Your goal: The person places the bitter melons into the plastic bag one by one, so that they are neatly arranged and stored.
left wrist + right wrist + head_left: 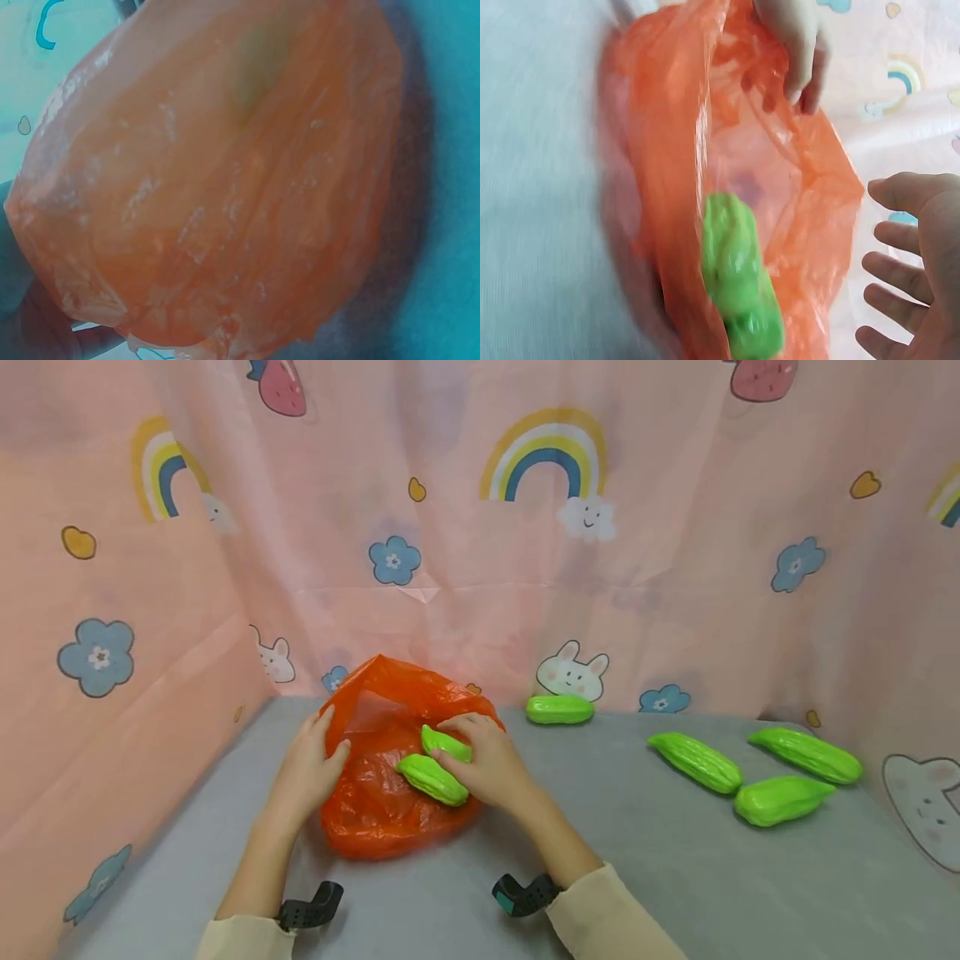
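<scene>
An orange plastic bag (375,810) lies on the grey table with its mouth spread wide. My left hand (311,764) holds the left rim, thumb inside and fingers outside; in the right wrist view those fingers show through the film. Two bright green, ridged bitter melons rest at the bag's opening: a lower bitter melon (431,779) and an upper bitter melon (444,742). Over the bag's right side is my right hand (483,760). In the right wrist view this right hand (922,262) has its fingers spread, apart from the green bitter melons (739,262).
At the back stands another bitter melon (560,709), near the curtain. Three more lie together at the right: a left one (696,762), a rear one (806,754) and a front one (783,800). A pink patterned curtain (465,618) encloses the table's back and sides.
</scene>
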Motion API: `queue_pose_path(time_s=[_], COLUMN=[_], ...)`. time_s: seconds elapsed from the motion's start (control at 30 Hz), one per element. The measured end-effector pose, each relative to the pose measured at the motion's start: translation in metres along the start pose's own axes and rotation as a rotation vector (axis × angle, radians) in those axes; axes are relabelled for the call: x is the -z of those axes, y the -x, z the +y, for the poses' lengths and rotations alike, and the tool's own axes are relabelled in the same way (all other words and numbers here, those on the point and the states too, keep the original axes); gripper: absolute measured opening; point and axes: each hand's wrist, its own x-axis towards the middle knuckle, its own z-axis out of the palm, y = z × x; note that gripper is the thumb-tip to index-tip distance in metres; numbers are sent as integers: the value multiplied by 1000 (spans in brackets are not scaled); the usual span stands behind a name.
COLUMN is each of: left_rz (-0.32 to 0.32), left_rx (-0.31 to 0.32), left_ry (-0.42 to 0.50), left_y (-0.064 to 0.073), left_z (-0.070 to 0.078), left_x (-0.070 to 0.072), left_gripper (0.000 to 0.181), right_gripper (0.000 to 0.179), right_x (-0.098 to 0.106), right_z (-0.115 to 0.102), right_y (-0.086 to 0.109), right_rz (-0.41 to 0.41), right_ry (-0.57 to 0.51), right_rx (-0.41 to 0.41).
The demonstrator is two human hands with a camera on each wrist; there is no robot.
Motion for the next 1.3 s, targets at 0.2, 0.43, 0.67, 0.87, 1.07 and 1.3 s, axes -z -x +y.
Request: queue_pose_path(time_s=[0.2, 0.43, 0.67, 0.87, 1.07, 1.3], left_rz=[-2, 2, 19, 4, 0, 13], left_rx=[6, -17, -27, -32, -23, -31], left_ry=[-2, -6, -4, -3, -2, -12], left_y=[3, -1, 0, -2, 1, 2], left_z=[-3, -4, -10, -9, -8, -8], left_x=[-2, 3, 14, 12, 11, 13], left_gripper=[67, 67, 67, 69, 69, 67], right_gripper=[36, 39, 39, 43, 45, 50], right_x=[21, 65, 96, 125, 138, 152], right_z=[17, 41, 51, 53, 73, 92], right_y=[15, 33, 48, 59, 70, 77], right_rz=[11, 73, 32, 10, 7, 33], right_ry=[63, 132, 23, 59, 99, 169], right_rx=[-45, -70, -172, -214, -206, -238])
